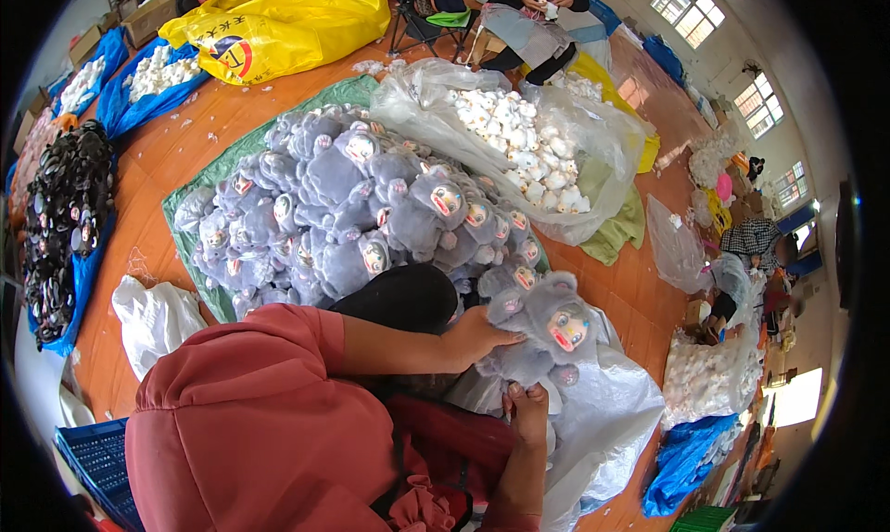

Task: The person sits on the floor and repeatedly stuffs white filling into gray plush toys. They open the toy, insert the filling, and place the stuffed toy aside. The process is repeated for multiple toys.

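A grey plush toy (549, 326) with a round-eared hood and a painted doll-like face is held out over my lap. My left hand (480, 335) is wrapped round its side. Just below the toy's lower edge, my right hand (528, 410) is closed in a pinch; whatever lies between those fingers is too small or hidden. Ahead of my knee, a big heap of similar grey plush toys (324, 184) covers a green sheet (185, 219). A white plastic sack (607, 393) spreads beneath and to the right of the toy in my hands.
Beyond the heap, a clear plastic bag (417, 96) holds many white stuffed pieces (519, 138). Another person (547, 4) sits at the far side, handling a white piece. Dark plush items (69, 221) lie on blue sheeting at left. A blue crate (97, 467) stands at lower left.
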`<move>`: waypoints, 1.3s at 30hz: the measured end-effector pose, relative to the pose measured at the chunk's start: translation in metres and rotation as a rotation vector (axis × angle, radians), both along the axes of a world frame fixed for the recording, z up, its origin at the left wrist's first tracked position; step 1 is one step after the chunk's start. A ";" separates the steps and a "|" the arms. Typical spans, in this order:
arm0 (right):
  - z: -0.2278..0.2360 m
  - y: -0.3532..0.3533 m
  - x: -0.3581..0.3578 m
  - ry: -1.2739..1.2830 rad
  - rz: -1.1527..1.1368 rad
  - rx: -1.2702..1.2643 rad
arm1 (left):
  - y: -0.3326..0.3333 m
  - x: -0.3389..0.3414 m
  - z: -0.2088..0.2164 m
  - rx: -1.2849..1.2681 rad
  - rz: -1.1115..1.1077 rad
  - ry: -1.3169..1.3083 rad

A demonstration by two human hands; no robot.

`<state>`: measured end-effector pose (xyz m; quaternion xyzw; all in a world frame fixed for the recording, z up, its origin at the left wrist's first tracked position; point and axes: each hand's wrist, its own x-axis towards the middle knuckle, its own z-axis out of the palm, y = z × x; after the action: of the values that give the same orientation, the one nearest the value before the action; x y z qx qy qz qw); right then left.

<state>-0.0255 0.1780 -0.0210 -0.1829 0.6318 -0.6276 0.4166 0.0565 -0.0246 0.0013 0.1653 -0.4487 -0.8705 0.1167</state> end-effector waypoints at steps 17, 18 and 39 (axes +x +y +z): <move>0.005 0.014 -0.016 0.157 0.055 0.275 | -0.303 0.131 -0.014 -0.656 0.566 -0.419; 0.001 0.017 -0.020 0.155 -0.016 0.241 | -0.312 0.138 -0.027 -0.746 0.561 -0.622; -0.009 0.096 -0.039 0.089 -1.175 -0.089 | -0.276 0.102 -0.095 -2.095 0.628 -0.559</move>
<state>-0.0648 0.2740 -0.0301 0.1541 0.6171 -0.7708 -0.0359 0.1587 -0.3003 -0.0939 0.2803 -0.9068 0.0703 0.3069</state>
